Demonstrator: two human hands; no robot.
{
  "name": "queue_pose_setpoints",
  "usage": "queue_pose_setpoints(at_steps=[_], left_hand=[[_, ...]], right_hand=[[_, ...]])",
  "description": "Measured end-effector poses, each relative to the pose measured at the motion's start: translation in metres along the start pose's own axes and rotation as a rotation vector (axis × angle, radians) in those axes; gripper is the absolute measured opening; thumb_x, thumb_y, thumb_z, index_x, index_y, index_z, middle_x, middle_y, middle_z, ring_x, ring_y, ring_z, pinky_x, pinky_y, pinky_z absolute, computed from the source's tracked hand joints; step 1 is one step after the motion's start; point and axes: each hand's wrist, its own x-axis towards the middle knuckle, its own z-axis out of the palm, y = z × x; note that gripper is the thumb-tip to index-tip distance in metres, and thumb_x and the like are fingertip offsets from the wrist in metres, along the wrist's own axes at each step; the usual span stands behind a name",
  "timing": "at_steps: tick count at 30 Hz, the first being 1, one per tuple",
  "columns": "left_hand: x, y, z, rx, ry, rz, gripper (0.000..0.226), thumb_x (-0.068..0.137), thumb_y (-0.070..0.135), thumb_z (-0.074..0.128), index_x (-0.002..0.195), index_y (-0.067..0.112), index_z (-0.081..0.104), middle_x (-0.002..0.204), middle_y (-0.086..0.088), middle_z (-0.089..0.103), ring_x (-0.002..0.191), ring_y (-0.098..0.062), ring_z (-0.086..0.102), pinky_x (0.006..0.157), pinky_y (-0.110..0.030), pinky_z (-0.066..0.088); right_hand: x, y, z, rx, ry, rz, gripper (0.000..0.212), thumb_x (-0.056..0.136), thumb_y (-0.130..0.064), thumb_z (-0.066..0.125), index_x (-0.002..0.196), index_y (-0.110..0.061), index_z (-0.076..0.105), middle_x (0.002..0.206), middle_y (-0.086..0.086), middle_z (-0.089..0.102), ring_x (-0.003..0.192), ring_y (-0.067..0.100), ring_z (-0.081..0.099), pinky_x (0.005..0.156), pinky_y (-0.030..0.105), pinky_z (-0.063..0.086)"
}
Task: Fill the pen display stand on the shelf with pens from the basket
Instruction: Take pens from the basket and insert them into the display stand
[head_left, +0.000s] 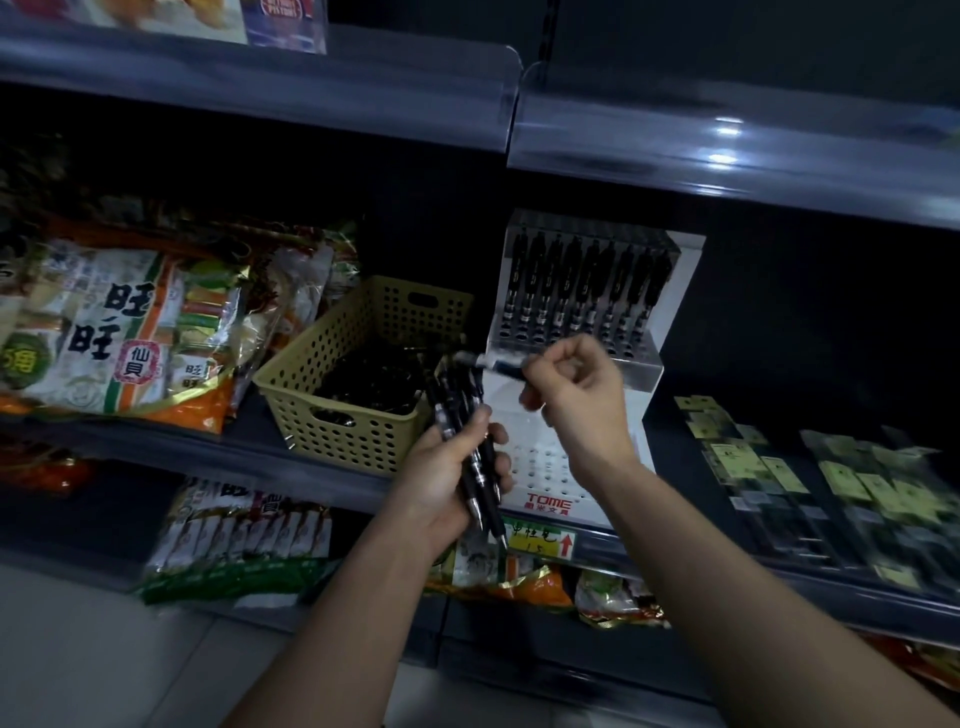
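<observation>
Fingers (503, 461) of my left hand (447, 467) were wrapped round a bundle of black pens (475, 431), their tips pointing down toward six o'clock, held just in front of the pen display stand (545, 462). My right hand (576, 395) was curled as well, pinching a single pen (493, 361) by one end, so that it lay about level and pointed toward nine o'clock, above the bundle. The stand sat on the shelf (670, 431). Its top tier, at twelve o'clock from my hands, held a row of black pens (582, 291) upright, and its lower white tier showed open holes. The tan basket (291, 364) stood just beside the stand at its nine o'clock, with dark pens (369, 384) lying in it. Snack bags (119, 332) lay farther out at nine o'clock.
</observation>
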Motion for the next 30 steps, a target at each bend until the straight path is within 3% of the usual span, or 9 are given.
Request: queue_pose_setpoints(at_steps=[5,10,14,17,22,24,26,28,30], left_hand=[[0.006,0.0,-0.003,-0.046,0.075,0.096,0.016,0.093,0.019,0.053,0.1,0.005,0.058,0.076,-0.009,0.062,0.061,-0.018,0.059,0.049,-0.028,0.048],[0.004,-0.002,-0.002,-0.02,0.088,0.162,0.014,0.092,0.015,0.054,0.096,0.002,0.058,0.069,-0.01,0.064,0.053,-0.018,0.058,0.053,-0.031,0.05],[0.001,-0.005,0.002,0.05,0.126,0.174,0.008,0.092,0.011,0.056,0.095,0.007,0.062,0.083,-0.012,0.068,0.072,-0.027,0.064,0.07,-0.043,0.053],[-0.001,-0.008,0.006,0.139,0.124,0.196,0.009,0.094,0.007,0.053,0.095,0.012,0.061,0.081,-0.007,0.071,0.072,-0.023,0.069,0.069,-0.04,0.058],[-0.006,-0.009,0.01,0.288,0.011,0.174,0.009,0.095,0.004,0.051,0.096,0.012,0.054,0.074,-0.007,0.059,0.056,-0.016,0.059,0.052,-0.027,0.049],[-0.009,-0.011,0.012,0.299,-0.05,0.144,0.008,0.095,0.005,0.051,0.097,0.012,0.054,0.075,-0.007,0.061,0.056,-0.016,0.059,0.051,-0.027,0.048],[-0.011,-0.011,0.014,0.274,-0.101,0.122,0.009,0.094,0.005,0.052,0.098,0.012,0.055,0.077,-0.006,0.067,0.057,-0.016,0.062,0.051,-0.026,0.05],[-0.013,-0.009,0.016,0.25,-0.136,0.106,0.011,0.094,0.005,0.052,0.101,0.011,0.056,0.079,-0.005,0.072,0.059,-0.018,0.065,0.052,-0.027,0.052],[-0.015,-0.008,0.017,0.224,-0.168,0.091,0.013,0.093,0.005,0.052,0.105,0.01,0.056,0.085,-0.006,0.074,0.064,-0.022,0.068,0.054,-0.03,0.054]], right_hand=[[-0.006,0.01,-0.002,-0.089,-0.358,0.155,0.009,0.088,0.004,0.055,0.085,-0.005,0.055,0.05,0.004,0.057,0.041,0.01,0.049,0.041,0.016,0.035],[-0.001,0.009,-0.004,-0.141,-0.451,0.186,0.01,0.088,0.001,0.052,0.087,-0.007,0.046,0.052,0.016,0.06,0.041,0.023,0.05,0.04,0.023,0.032],[0.001,0.01,-0.009,-0.363,-0.521,0.19,0.009,0.086,-0.007,0.054,0.078,-0.009,0.05,0.051,0.015,0.06,0.041,0.023,0.052,0.044,0.026,0.034],[-0.001,0.009,-0.014,-0.447,-0.498,0.154,0.017,0.081,-0.024,0.057,0.076,-0.008,0.057,0.051,0.01,0.059,0.046,0.02,0.056,0.047,0.025,0.037],[0.002,0.007,-0.016,-0.241,-0.317,0.067,0.037,0.089,-0.031,0.065,0.06,-0.012,0.051,0.049,-0.007,0.039,0.043,0.003,0.035,0.048,0.018,0.03],[0.005,0.005,-0.018,-0.161,-0.331,0.088,0.033,0.088,-0.024,0.067,0.06,-0.011,0.053,0.052,-0.001,0.047,0.045,0.007,0.039,0.046,0.02,0.03],[0.008,0.005,-0.022,-0.126,-0.381,0.116,0.029,0.086,-0.023,0.069,0.074,0.001,0.058,0.062,0.014,0.049,0.045,0.016,0.039,0.044,0.025,0.028],[0.009,0.005,-0.026,-0.089,-0.414,0.154,0.03,0.088,-0.024,0.066,0.087,0.005,0.061,0.066,0.016,0.053,0.044,0.017,0.04,0.044,0.025,0.03],[0.01,0.006,-0.03,-0.044,-0.415,0.195,0.026,0.089,-0.023,0.064,0.086,0.002,0.06,0.068,0.011,0.055,0.046,0.014,0.042,0.044,0.023,0.033]])
